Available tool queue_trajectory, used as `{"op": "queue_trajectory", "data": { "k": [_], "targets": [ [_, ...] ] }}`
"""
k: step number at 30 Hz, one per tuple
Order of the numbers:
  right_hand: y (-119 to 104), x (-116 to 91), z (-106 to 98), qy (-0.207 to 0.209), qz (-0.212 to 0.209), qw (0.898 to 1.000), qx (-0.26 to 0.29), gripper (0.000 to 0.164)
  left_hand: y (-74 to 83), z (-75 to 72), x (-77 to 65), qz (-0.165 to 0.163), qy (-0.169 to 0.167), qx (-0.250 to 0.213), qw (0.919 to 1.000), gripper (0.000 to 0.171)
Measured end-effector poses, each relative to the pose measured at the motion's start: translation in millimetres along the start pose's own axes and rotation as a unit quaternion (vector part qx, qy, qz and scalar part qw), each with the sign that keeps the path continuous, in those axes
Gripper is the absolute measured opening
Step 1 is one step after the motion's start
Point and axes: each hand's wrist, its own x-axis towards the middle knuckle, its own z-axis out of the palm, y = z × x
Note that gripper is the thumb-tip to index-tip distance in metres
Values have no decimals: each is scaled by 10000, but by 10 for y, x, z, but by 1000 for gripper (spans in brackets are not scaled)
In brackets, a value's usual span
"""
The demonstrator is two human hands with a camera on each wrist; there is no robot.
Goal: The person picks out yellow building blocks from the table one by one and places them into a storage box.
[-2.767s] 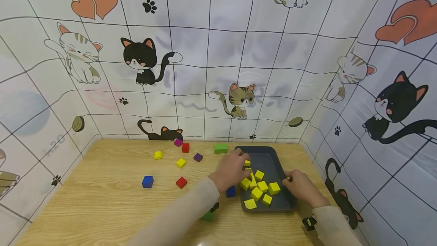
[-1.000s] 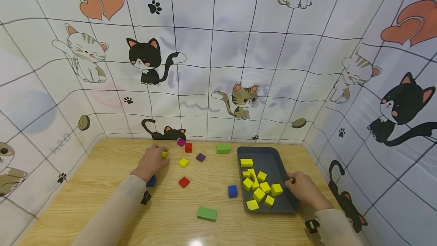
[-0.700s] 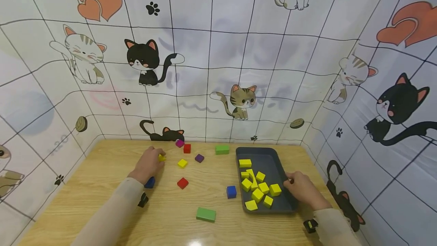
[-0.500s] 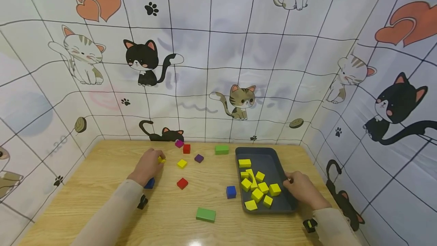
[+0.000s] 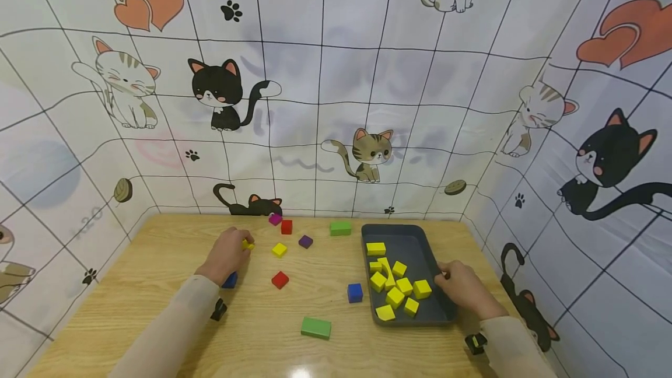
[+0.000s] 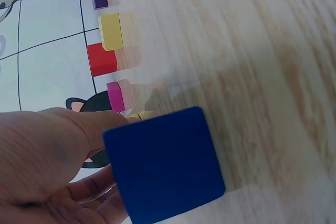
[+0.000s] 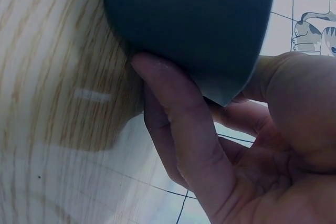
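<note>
My left hand [image 5: 226,255] is at the back left of the table, its fingertips pinching a small yellow block [image 5: 248,245], rounded on top in the oldest head frame. In the left wrist view a blue cube [image 6: 164,166] hides most of those fingertips. With thumb and fingers, my right hand [image 5: 469,290] grips the right rim of a dark grey tray [image 5: 415,238]. Seen from the right wrist, its fingers [image 7: 181,114] lie along the outside of the tray wall [image 7: 189,19]. Several yellow blocks [image 5: 395,297] lie inside the tray, mostly toward its left and near side.
Loose on the wooden table [image 5: 252,331] are a yellow block [image 5: 279,249], red blocks [image 5: 280,280], a purple block [image 5: 305,241], a magenta block [image 5: 275,219], a blue cube [image 5: 354,293] and green blocks [image 5: 315,328]. A cat-print cloth [image 5: 294,150] surrounds the back and sides.
My left hand has gone from the tray to the yellow block at the back left, leaving a yellow block in the tray. That rounded block has shifted slightly nearer. My right hand stays on the rim.
</note>
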Motion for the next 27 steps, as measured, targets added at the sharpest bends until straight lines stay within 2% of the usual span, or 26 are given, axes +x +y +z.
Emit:
{"op": "queue_trajectory", "data": {
  "k": [12,20,27],
  "targets": [
    [26,26,14,16,38,10000,68,49,27,-23,9,-25,10,-27,10000,20],
    [18,10,10,-25,52,10000,0,50,126,-4,29,117,164,23,9998,22],
    [-4,5,1,-24,79,10000,-13,50,246,22,70,170,135,-119,9997,23]
  ]
}}
